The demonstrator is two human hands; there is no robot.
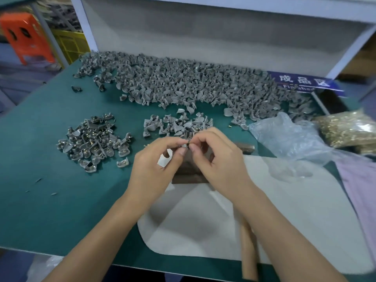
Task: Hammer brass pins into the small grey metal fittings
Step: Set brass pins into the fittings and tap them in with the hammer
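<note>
My left hand (154,159) and my right hand (215,157) meet fingertip to fingertip above a dark metal block (189,176). Between them they pinch a small grey fitting (186,144); a pin there is too small to make out. A wooden hammer handle (248,251) lies on the white cloth under my right forearm, its head (247,148) showing beyond my right hand. A bag of brass pins (350,129) sits at the right. Loose grey fittings (177,125) lie just beyond my hands.
A large heap of grey fittings (183,84) runs across the back of the green table (50,200). A smaller pile of fittings with brass showing (93,139) lies at the left. Clear plastic (284,139) and a white cloth (284,210) lie at the right.
</note>
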